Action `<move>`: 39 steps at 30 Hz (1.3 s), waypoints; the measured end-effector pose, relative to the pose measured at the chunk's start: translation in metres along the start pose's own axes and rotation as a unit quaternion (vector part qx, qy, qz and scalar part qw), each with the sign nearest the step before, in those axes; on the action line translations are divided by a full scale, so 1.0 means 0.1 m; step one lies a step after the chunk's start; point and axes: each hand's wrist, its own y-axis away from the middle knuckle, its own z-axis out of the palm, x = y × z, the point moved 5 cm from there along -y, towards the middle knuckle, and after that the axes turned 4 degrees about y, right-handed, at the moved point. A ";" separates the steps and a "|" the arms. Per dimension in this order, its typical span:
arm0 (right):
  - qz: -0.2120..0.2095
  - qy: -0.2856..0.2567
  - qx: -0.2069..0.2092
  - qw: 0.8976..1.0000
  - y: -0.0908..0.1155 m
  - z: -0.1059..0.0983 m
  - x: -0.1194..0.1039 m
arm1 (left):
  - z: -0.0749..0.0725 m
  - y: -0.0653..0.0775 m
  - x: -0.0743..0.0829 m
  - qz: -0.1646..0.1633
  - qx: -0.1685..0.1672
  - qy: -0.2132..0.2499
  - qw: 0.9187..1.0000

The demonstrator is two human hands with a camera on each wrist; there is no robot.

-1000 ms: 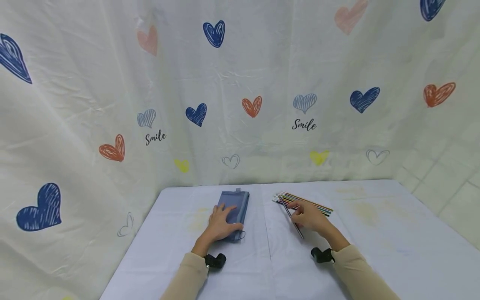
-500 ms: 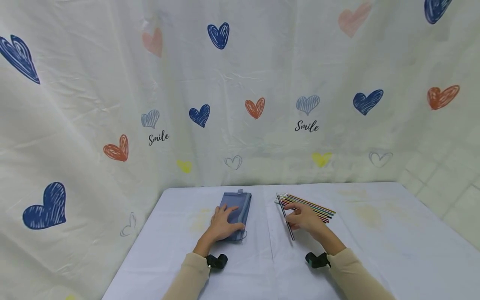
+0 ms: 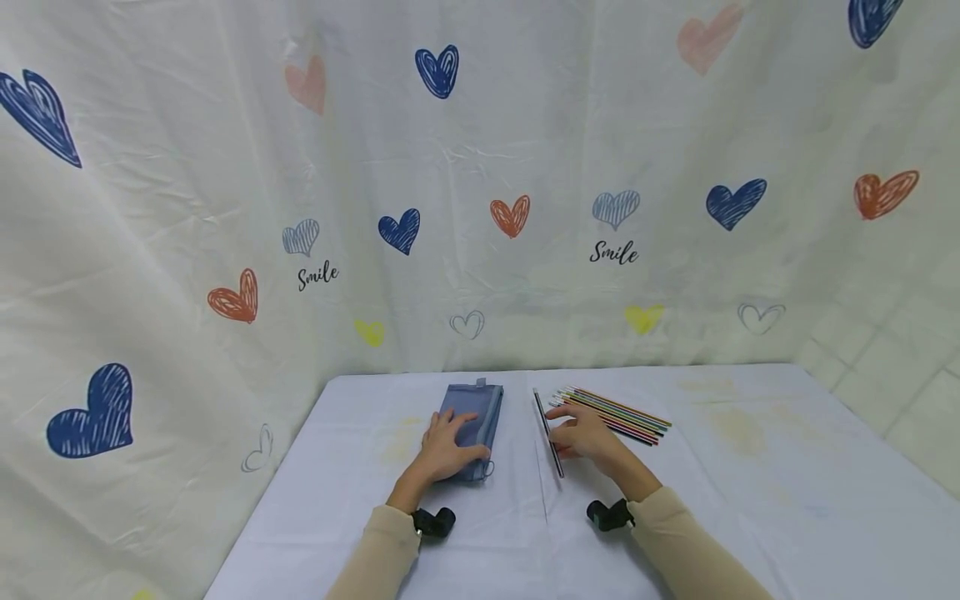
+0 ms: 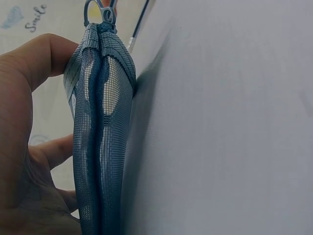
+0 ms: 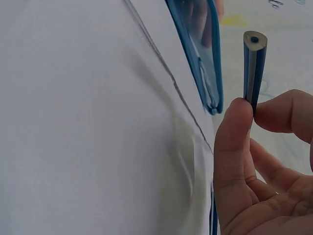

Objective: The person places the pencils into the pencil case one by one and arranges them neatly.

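A blue mesh zip pencil case (image 3: 491,410) lies on the white-covered table in the head view. My left hand (image 3: 442,450) rests on it with the fingers spread; in the left wrist view the thumb (image 4: 49,58) touches the case near its zipper end. My right hand (image 3: 588,437) pinches one dark colored pencil (image 5: 254,68) between thumb and fingers. Its flat end shows a dark blue lead and blue-and-grey sides in the right wrist view. In the head view this pencil slants between the case and a fan of several colored pencils (image 3: 637,423).
A white cloth (image 3: 735,500) with a crease and faint yellow stains covers the table. Behind it hangs a pale curtain (image 3: 540,150) printed with hearts and "Smile". Each wrist wears a black camera; one camera (image 3: 609,515) sits beside the right sleeve.
My right hand has moved left with the pinched pencil, away from the other pencils and towards the case. The left hand has stayed on the case. The head view has shifted slightly.
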 end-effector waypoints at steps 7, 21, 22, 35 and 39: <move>-0.011 -0.007 -0.030 0.999 -0.10 0.18 -0.05 | 0.02 -0.01 -0.03 -0.009 0.005 -0.003 1.000; -0.015 -0.028 -0.068 0.997 -0.19 0.49 -0.17 | 0.03 -0.03 -0.08 -0.008 0.007 -0.008 1.000; -0.014 -0.030 -0.068 0.997 -0.19 0.50 -0.18 | 0.03 -0.03 -0.08 -0.006 0.008 -0.006 1.000; 0.004 -0.042 -0.047 0.998 -0.29 0.64 -0.24 | 0.03 -0.03 -0.06 -0.001 0.021 0.007 1.000; 0.008 -0.040 -0.042 0.998 -0.31 0.68 -0.25 | 0.02 -0.04 -0.06 -0.003 0.017 0.012 1.000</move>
